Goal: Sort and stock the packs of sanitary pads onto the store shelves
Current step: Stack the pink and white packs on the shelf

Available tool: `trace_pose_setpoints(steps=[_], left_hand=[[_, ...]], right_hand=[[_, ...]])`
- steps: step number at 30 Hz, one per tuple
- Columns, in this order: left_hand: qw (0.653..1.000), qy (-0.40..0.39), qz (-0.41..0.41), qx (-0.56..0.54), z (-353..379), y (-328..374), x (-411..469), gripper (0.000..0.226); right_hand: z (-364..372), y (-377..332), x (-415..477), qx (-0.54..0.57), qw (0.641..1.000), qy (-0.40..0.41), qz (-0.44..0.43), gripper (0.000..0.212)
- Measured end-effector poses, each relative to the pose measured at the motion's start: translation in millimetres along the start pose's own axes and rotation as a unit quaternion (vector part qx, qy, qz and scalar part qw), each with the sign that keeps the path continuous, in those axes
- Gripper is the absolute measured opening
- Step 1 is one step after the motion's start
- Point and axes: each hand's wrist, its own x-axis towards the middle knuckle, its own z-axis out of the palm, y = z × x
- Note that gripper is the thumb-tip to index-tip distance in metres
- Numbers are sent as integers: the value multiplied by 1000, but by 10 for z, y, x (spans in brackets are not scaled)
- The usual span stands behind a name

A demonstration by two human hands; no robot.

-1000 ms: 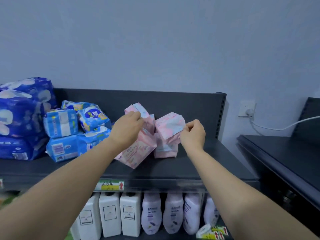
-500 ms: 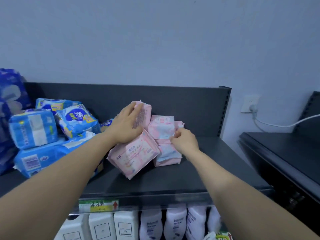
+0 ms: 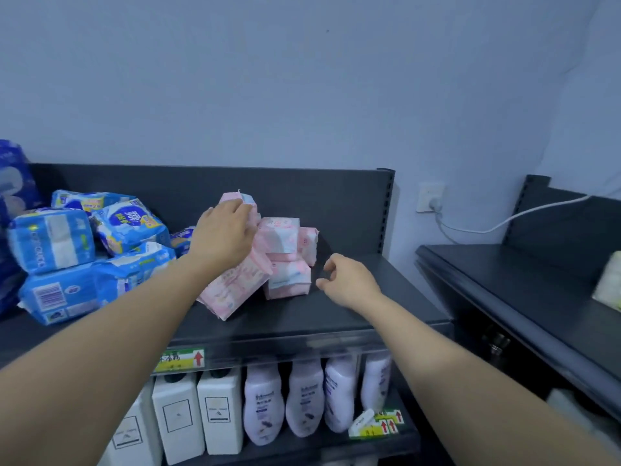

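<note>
Pink packs [image 3: 280, 235] heaped mid-frame on dark shelf [image 3: 336, 307]; my left grip [image 3: 223, 237] curls over the upright pack [image 3: 247, 200]; my right grip [image 3: 349, 280] hangs loosely curled, empty, beside them.

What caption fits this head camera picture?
Left hand grips a pink pad pack on the dark shelf; right hand hovers empty.
</note>
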Motion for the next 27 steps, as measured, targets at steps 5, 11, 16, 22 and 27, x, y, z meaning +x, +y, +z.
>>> trace_pose_setpoints(steps=[5,11,16,22,27], left_hand=[[998,-48,35,5,-123,599,-263,34],[989,-125,81,3,-244,1534,-756,33],[974,-153,168,-19,-316,2264,-1018,40],[940,-153,294,-88,-595,3258,-1347,37],[893,-136,400,-153,-968,4132,-1846,36]], right_hand=[[-330,318,-572,-66,998,-9,2,40],[-791,794,-1437,-158,986,-14,40,42],[-1230,1216,-2240,-223,968,12,119,46],[-1732,1554,-3317,-269,931,68,239,38],[-2054,1632,-4482,-284,886,107,349,39]])
